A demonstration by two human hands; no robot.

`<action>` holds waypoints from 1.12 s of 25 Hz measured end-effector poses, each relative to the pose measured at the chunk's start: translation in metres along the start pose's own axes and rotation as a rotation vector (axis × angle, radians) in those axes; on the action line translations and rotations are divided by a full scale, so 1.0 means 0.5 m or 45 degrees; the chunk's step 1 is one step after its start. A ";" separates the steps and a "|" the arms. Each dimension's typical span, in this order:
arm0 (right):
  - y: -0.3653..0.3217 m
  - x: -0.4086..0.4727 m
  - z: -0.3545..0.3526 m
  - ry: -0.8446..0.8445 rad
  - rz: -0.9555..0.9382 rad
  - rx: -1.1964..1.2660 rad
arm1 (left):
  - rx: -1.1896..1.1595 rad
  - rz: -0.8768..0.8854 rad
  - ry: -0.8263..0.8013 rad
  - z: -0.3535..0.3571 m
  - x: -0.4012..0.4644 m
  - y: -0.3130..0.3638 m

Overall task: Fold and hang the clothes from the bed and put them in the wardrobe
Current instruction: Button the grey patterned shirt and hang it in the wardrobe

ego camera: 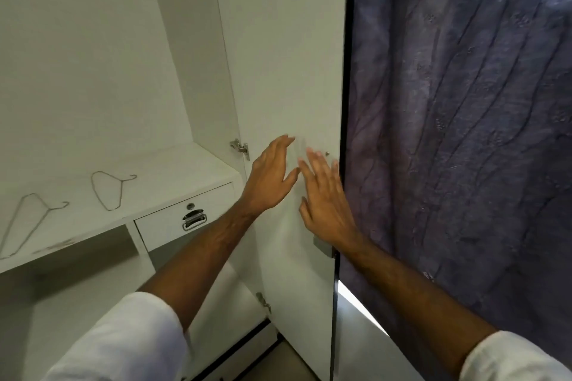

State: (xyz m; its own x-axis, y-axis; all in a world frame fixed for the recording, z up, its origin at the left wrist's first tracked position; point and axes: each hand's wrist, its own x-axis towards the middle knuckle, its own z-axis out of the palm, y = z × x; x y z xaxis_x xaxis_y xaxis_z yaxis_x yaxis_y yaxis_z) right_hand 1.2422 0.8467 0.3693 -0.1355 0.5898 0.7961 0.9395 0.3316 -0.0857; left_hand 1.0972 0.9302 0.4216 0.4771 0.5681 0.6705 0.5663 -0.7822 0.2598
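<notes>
The white wardrobe stands open in front of me, and its right door [288, 56] is swung out toward me. My left hand [270, 176] and my right hand [325, 198] lie side by side against the door's inner face, fingers straight and spread, holding nothing. Two thin wire hangers lie flat on the wardrobe shelf [173, 170], one [106, 192] near the middle and one [28, 223] at the far left. No clothes or bed are in view.
A drawer [185, 216] with a metal handle and a lock sits under the shelf. Door hinges [240, 147] show on the wardrobe's side panel. A dark blue curtain [464, 117] hangs just right of the door's edge.
</notes>
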 end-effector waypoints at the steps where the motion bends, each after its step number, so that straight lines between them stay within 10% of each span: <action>1: -0.011 0.004 0.019 -0.075 -0.077 0.045 | 0.079 -0.008 -0.018 -0.010 -0.021 -0.028; 15: -0.348 0.227 0.443 -0.609 -0.233 0.556 | 0.276 -0.875 0.035 -0.315 -0.352 -0.513; 28: -0.555 0.396 0.839 -1.076 -0.115 0.673 | 0.412 -0.929 -0.454 -0.352 -0.422 -0.901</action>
State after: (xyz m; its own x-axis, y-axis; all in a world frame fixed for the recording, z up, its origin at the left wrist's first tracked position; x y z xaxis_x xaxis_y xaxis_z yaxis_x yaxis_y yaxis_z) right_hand 0.8227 1.1803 0.2996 -0.5717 0.8079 0.1431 0.6818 0.5648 -0.4649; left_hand 0.6231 1.1179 0.2854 0.0721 0.9872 0.1423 0.9494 -0.1116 0.2936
